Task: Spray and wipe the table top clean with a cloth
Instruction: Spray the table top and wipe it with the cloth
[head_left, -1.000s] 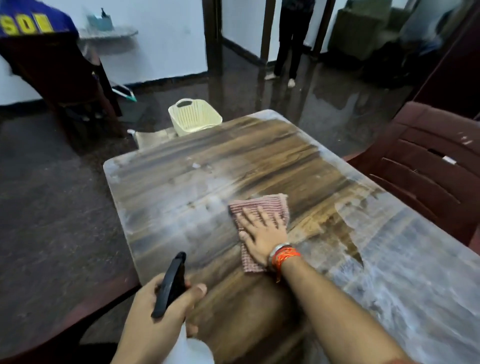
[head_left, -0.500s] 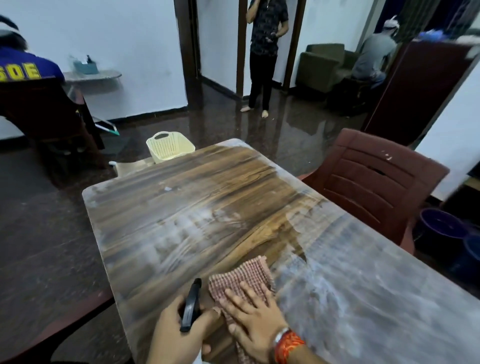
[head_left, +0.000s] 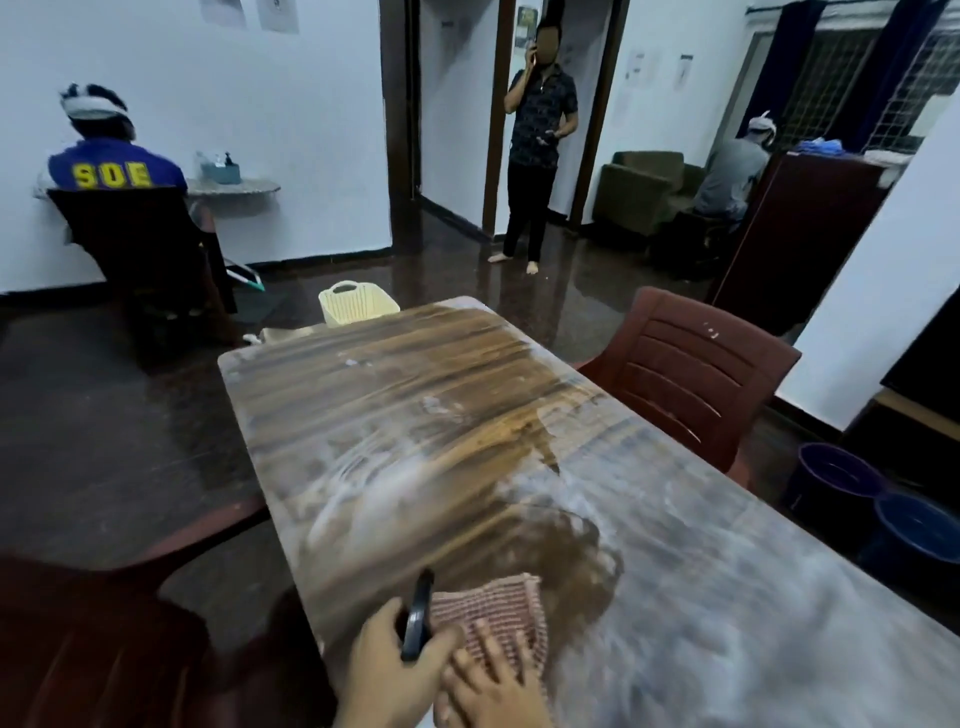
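The wooden table top (head_left: 415, 415) runs away from me, brown and wiped at the far end, coated with a whitish film at the near right. A red-and-white checked cloth (head_left: 493, 608) lies flat near the table's front edge. My right hand (head_left: 493, 686) presses on the cloth with fingers spread. My left hand (head_left: 384, 675) sits just left of it, wrapped around a spray bottle whose black trigger head (head_left: 418, 618) sticks up; the bottle's body is hidden below the frame.
A maroon plastic chair (head_left: 691, 374) stands at the table's right side, another chair (head_left: 78, 649) at the near left. A cream basket (head_left: 353, 304) sits beyond the far end. Two blue buckets (head_left: 883, 509) are on the floor at right. Three people are in the room.
My right hand has dragged the cloth from the table's middle back to the near edge, beside my left hand. The view has tilted up, showing more of the room.
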